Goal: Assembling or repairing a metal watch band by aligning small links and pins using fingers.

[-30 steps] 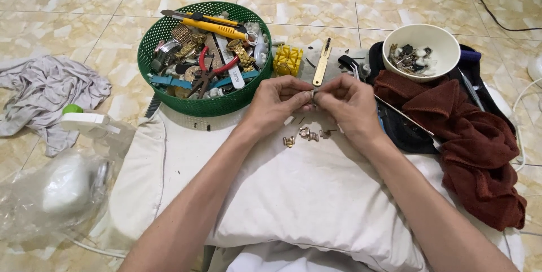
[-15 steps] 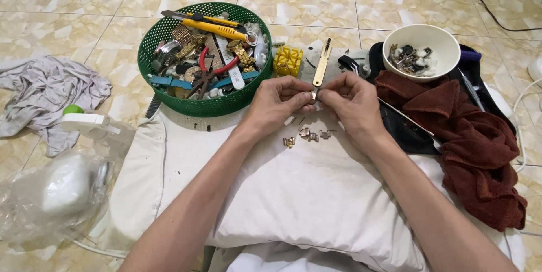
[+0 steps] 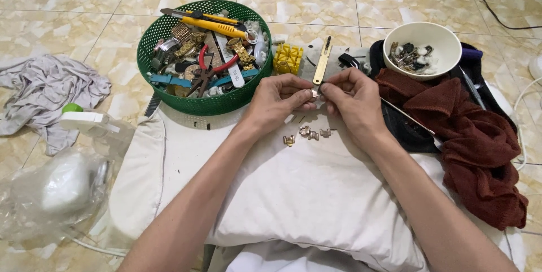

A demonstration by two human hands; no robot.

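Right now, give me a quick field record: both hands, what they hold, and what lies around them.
left hand: pinching a tiny metal piece with the right hand
right hand: fingertips meeting the left
small metal links: loose on the white cushion, just below the hands
green basket: left of the hands, full of tools
white bowl: right, small parts inside
maroon towel: right

three metal links (image 3: pixel 307 134); one basket (image 3: pixel 169 92), one bowl (image 3: pixel 446 37)
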